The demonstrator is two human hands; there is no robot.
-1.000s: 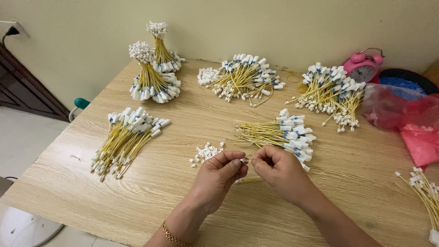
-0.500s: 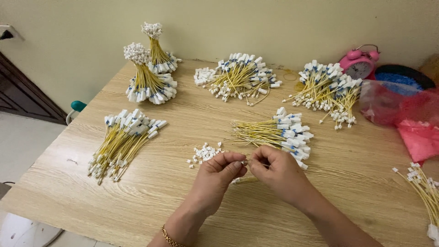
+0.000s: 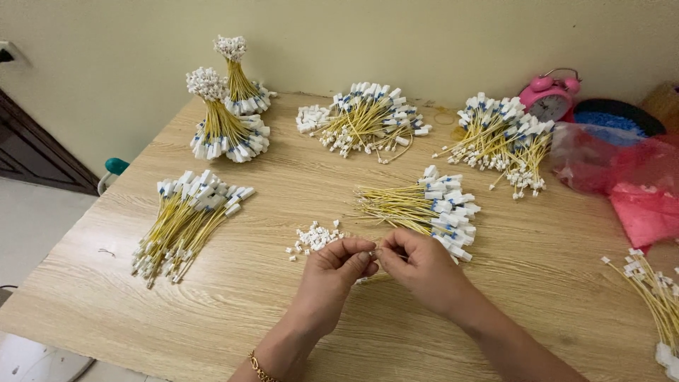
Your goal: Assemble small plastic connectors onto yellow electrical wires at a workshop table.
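My left hand point(image 3: 331, 279) and my right hand point(image 3: 423, 267) meet fingertip to fingertip over the wooden table point(image 3: 247, 311). Between them they pinch one thin yellow wire point(image 3: 373, 278) and what looks like a small white connector at the fingertips, mostly hidden. Just left of my hands lies a small heap of loose white connectors point(image 3: 313, 237). Right behind my right hand lies a pile of yellow wires with white plugs point(image 3: 424, 206).
A flat wire bundle point(image 3: 185, 221) lies at the left, two upright tied bundles point(image 3: 226, 120) at the back left, more piles at the back point(image 3: 368, 120) and back right point(image 3: 502, 138). A pink alarm clock point(image 3: 550, 95), pink plastic bags point(image 3: 629, 180) and a wire pile point(image 3: 654, 293) occupy the right.
My hands stay together at the same spot, fingers shifting slightly on the wire. The camera view drifted a little.
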